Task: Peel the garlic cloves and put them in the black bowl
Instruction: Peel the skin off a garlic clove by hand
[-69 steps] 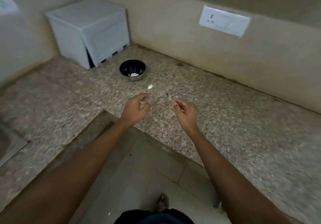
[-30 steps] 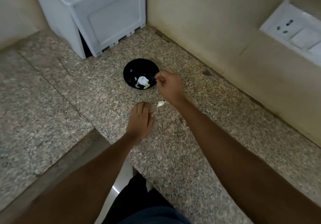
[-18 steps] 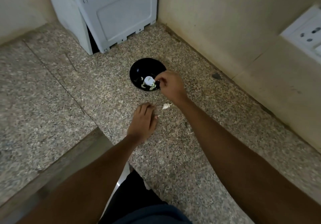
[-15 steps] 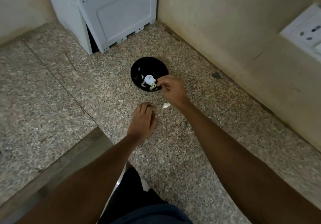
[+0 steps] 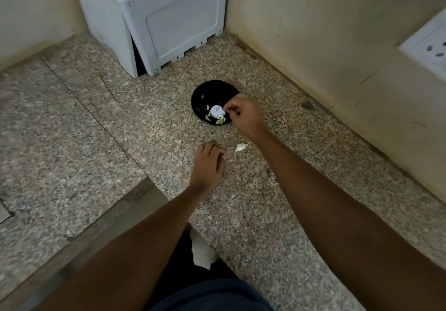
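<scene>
Head view. Right hand (image 5: pixel 243 115) reaching over the near right rim of the round black bowl (image 5: pixel 207 93), fingers curled into a narrow grip, thumb and forefinger tips pinched together just above the bowl's inside; whether a clove sits in that pinch, cannot tell. Directly left of the pinch, inside the bowl: a bright white round piece (image 5: pixel 215 111), ringed by several pale greenish peeled garlic cloves (image 5: pixel 219 121) on the bowl's floor.

Left hand (image 5: pixel 208 163) below and left of the right grip, palm down on the speckled granite bench (image 5: pixel 72 141), fingers loosely bent, nothing visible in them. Between the two hands, just under the right wrist: one small white unpeeled garlic clove with a thin tail of skin (image 5: pixel 240 147), lying on the bench, apart from both hands and outside the bowl.

Beyond the bowl, up and left of the right grip: a white plastic box-shaped appliance (image 5: pixel 169 21) in the corner against the cream wall (image 5: pixel 313 33). Far right of the grip, on the wall: a white socket plate (image 5: pixel 429 45).
</scene>
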